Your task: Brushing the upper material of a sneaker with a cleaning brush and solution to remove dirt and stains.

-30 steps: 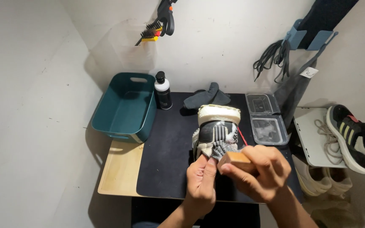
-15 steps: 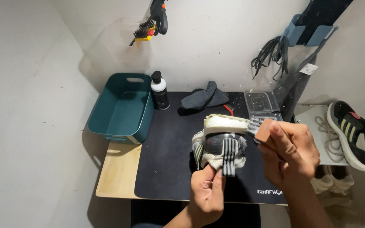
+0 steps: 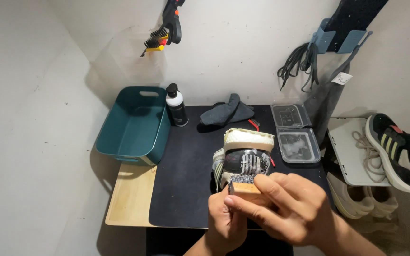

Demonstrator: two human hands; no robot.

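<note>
Right hand (image 3: pixel 285 208) has its grip closed around a small wooden-backed brush (image 3: pixel 246 187), bristles touching the black-and-white striped sneaker (image 3: pixel 240 159). Left hand (image 3: pixel 226 223) sits just below, fingers curled shut on the shoe's near end. That sneaker lies on the black mat (image 3: pixel 186 180) toward the desk's (image 3: pixel 129 204) front edge, between a teal plastic tub (image 3: pixel 131 125) and clear plastic containers (image 3: pixel 295 132).

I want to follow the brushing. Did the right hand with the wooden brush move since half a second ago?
Yes. The right hand with the wooden brush came left and down, away from the clear containers, over the shoe.
</note>
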